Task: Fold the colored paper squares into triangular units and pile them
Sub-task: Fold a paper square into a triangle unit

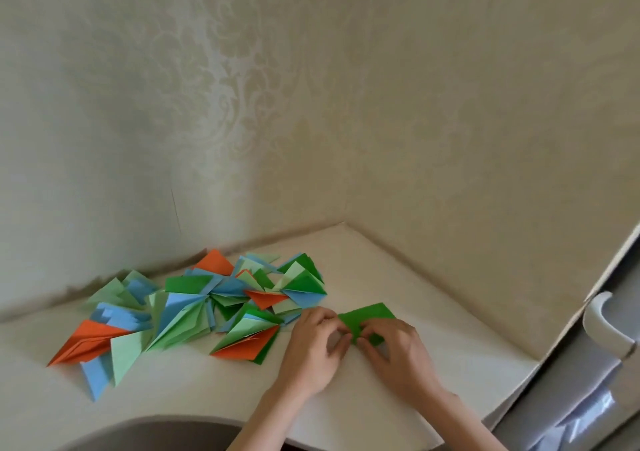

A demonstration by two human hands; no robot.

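Both hands work the green paper flat on the table: left hand and right hand pinch its near edge, steadying the crease. Finished pile lies left, clear of folding.

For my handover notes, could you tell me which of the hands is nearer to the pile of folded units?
Left. The left hand lies just right of the pile of folded units; the right hand lies farther right, beyond the dark green paper.
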